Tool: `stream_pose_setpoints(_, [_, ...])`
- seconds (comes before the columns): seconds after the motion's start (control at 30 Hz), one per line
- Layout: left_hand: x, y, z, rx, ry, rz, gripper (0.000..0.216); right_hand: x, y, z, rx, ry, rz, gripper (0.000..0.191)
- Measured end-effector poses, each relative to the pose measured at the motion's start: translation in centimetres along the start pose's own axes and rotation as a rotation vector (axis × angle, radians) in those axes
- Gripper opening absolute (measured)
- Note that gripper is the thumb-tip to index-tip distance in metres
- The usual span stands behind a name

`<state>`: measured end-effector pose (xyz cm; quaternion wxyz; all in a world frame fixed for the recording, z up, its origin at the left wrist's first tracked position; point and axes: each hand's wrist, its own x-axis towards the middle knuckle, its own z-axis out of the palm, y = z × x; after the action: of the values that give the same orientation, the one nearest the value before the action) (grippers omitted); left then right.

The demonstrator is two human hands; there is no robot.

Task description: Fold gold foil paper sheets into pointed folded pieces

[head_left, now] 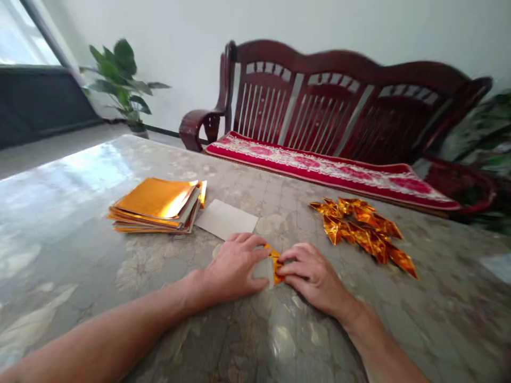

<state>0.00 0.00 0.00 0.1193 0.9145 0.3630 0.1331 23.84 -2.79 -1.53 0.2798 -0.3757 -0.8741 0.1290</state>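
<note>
Both hands are on a sheet of gold foil paper (278, 272) lying on the table, grey side up, with folded gold flaps showing. My left hand (239, 266) holds its left part down, thumb and fingertips against the sheet. At the right edge, my right hand (309, 271) has its bent fingers closed on the gold flap; the fingertips partly hide the fold. Just beyond my left hand lies a loose grey-backed sheet (227, 218). Left of it is a stack of gold foil paper (154, 198). Several folded gold foil pieces (363, 226) lie in a pile to the right.
A shiny patterned cover lies over the table (159, 298). Behind its far edge stands a dark red wooden bench (311, 101) with a red and white seat cushion (319, 167). A potted plant (123, 80) is at the back left, and more leaves (491, 133) show at the right.
</note>
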Motion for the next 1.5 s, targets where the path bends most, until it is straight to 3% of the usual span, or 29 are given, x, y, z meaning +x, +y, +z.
stream_pose_setpoints(0.37, [0.0,0.1,0.5,-0.042,0.033,-0.008,0.051,0.8,-0.9,-0.1,0.037,-0.055,0.002,0.010])
stream_pose_setpoints(0.83, [0.5,-0.9,0.0,-0.112,-0.048,0.065,0.041,1.6,-1.7,0.9,-0.040,-0.157,0.123,0.010])
stream_pose_setpoints(1.5, [0.8,-1.2,-0.2,-0.125,-0.083,0.086,0.044,2.1,-2.9,1.5,-0.128,-0.126,0.188,0.015])
